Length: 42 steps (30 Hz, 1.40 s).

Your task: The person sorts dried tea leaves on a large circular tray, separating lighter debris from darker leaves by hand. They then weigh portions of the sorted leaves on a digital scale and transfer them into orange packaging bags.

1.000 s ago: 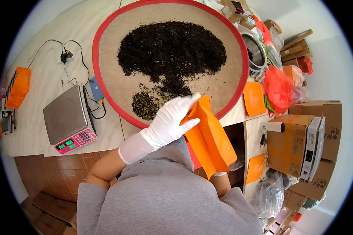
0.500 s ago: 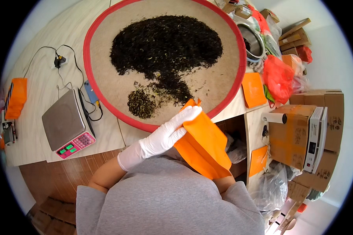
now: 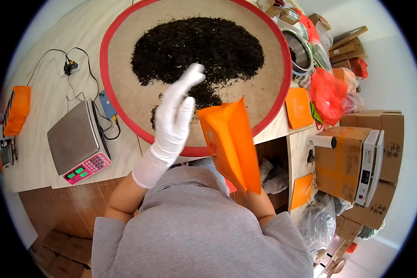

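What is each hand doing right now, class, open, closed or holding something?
Left hand: gloved, open, fingers straight, holding nothing, raised over the tray.
Right hand: hidden behind the orange pouch; cannot be told.

White glove (image 3: 171,121), orange pouch (image 3: 230,141) — red-rimmed tan tray (image 3: 125,99), black leaves (image 3: 204,48)

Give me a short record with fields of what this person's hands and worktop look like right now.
Left hand: left hand in a white glove, raised open above the tray, holding nothing
Right hand: hidden behind the orange pouch, which it seems to hold from below
Tray: round flat tray with a red rim
Contents: dark loose leaves heaped in the middle
Left of tray: scale with a metal platform
Right of tray: cardboard boxes
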Tool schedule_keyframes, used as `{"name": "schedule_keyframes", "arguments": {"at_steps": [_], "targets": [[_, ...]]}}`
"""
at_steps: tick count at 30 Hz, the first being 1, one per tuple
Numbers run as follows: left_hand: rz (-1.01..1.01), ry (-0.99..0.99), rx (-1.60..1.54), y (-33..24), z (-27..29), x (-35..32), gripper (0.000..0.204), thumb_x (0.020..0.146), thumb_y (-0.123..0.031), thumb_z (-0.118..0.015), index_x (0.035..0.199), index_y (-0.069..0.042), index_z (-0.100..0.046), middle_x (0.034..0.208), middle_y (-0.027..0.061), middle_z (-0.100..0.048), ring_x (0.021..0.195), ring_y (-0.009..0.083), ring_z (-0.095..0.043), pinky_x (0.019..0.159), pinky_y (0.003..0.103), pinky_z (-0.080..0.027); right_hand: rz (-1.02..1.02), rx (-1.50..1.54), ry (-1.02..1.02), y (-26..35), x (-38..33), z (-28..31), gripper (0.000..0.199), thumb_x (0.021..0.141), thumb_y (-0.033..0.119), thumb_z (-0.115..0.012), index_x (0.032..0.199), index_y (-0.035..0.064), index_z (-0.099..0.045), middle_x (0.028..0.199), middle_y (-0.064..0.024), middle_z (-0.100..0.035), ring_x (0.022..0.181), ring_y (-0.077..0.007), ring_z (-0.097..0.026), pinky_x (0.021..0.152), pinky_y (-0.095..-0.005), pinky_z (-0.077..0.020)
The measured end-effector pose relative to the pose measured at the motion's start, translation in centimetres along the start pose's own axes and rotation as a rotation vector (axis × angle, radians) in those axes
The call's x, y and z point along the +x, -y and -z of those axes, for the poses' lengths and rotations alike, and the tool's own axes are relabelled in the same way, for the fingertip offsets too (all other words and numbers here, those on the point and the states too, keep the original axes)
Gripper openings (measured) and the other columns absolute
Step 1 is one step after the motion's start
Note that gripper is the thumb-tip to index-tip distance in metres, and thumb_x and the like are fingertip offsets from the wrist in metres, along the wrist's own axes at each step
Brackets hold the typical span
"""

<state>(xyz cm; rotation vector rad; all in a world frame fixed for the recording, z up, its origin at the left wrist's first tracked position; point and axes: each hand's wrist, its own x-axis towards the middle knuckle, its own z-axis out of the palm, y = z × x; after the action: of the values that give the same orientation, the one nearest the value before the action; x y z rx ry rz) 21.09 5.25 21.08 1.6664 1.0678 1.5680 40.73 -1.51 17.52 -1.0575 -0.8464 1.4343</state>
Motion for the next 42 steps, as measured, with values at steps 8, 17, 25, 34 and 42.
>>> {"name": "schedule_keyframes", "arguments": {"at_steps": [8,17,25,34,42], "targets": [[-0.151,0.510,0.484,2.7,-2.6,-10.2,0.105,0.060,-0.036,-0.087,0.144,0.000,-0.036,0.146,0.0228,-0.036,0.139,0.0397,-0.032,0.113,0.056,-0.027,-0.187,0.355,-0.033,-2.5,8.4,-0.4,0.032,0.091,0.010,-0.056,0.123,0.0036,-0.058,0.109,-0.0169,-0.064,0.100,-0.0294,-0.062,0.094,-0.0418,-0.0470],[0.111,0.161,0.788,1.3,2.6,-3.2,0.073,0.074,0.003,-0.058,0.142,-0.022,-0.050,0.076,0.0057,-0.057,0.064,0.0237,-0.059,0.055,0.033,-0.050,-0.304,0.321,0.083,-4.0,12.7,-3.3,0.033,0.092,0.011,-0.056,0.124,0.0036,-0.058,0.109,-0.0164,-0.064,0.101,-0.0295,-0.062,0.095,-0.0425,-0.0467],[0.496,-0.030,0.306,0.7,7.1,-1.2,0.050,0.084,0.015,-0.039,0.120,-0.004,-0.068,0.119,0.0088,-0.068,0.097,0.0125,-0.066,0.083,0.023,-0.049,-0.342,-0.243,0.727,-5.0,9.3,-9.1,0.034,0.092,0.012,-0.055,0.125,0.0035,-0.058,0.110,-0.0160,-0.065,0.101,-0.0297,-0.062,0.096,-0.0431,-0.0464],[0.663,-0.410,0.429,0.1,12.4,2.4,0.036,0.095,-0.001,-0.043,0.125,0.005,-0.061,0.126,0.0115,-0.063,0.117,0.0181,-0.057,0.104,0.029,-0.040,0.603,-0.919,0.135,-9.2,18.0,-0.3,0.024,0.088,0.011,-0.058,0.111,0.0060,-0.064,0.105,-0.0149,-0.066,0.099,-0.0332,-0.060,0.087,-0.0441,-0.0470],[0.664,-0.322,0.621,1.5,13.6,1.5,0.036,0.096,-0.002,-0.044,0.127,0.006,-0.059,0.134,0.0143,-0.058,0.127,0.0208,-0.052,0.111,0.033,-0.035,0.455,-1.563,0.560,-21.0,23.4,5.0,0.056,0.088,0.028,-0.062,0.140,0.0129,-0.047,0.147,-0.0180,-0.041,0.134,-0.0365,-0.040,0.110,-0.0475,-0.0328]]}}
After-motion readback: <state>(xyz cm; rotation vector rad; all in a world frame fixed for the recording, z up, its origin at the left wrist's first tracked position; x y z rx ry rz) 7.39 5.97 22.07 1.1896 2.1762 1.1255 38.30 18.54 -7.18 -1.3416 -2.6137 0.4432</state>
